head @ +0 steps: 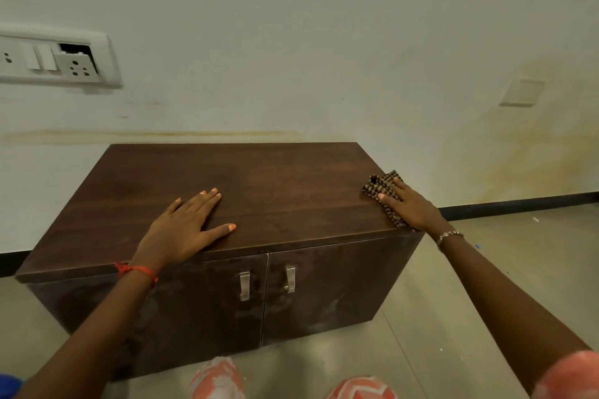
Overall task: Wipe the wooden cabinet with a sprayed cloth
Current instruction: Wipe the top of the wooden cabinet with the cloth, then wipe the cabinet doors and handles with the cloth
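Wooden cabinet (259, 191) stands low on the floor (486, 285), its back to the pale wall (324, 58), and a person leans over it from the front.

From the head view, the checked cloth (382, 186) lies on the cabinet top right along its right-hand edge, toward the front corner. The right hand (410, 207) lies flat on it with the fingers straight, so the grip pinches nothing. It presses the cloth onto the wood, which I take to be the way to keep the whole pad of fabric rubbing the surface.

The left hand (183, 227) rests on the top near the front edge, well apart from the cloth, fingers spread and flat, its grip holding nothing. I judge it is there to brace the body during the reach to the right side.

Two doors below carry metal handles (244, 285). Their fronts look smudged, so to my eye they are not yet wiped. A socket panel (55, 57) sits on the wall up to the left.
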